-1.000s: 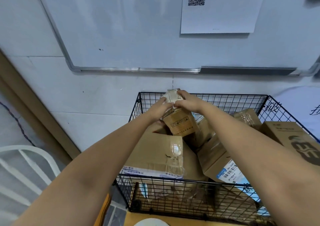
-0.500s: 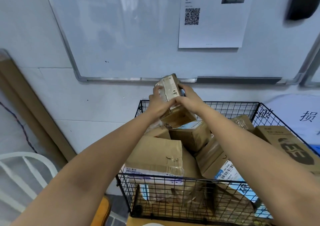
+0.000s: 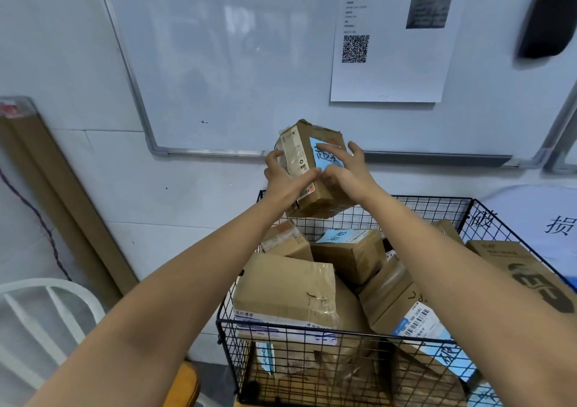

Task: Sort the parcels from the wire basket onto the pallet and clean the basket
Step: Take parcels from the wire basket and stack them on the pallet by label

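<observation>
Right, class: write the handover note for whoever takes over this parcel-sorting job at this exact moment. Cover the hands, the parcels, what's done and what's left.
Hands: the left hand grips the small parcel by its left side. The right hand holds the face that carries a blue note.
Things: the small parcel is in the air above the back of the wire basket. The basket holds many more, among them a large taped box and a box with a blue note.
Done: one parcel is out of the basket. The pallet is not in view.
Left: place this parcel on the pallet, sort the rest, clean the basket.
</observation>
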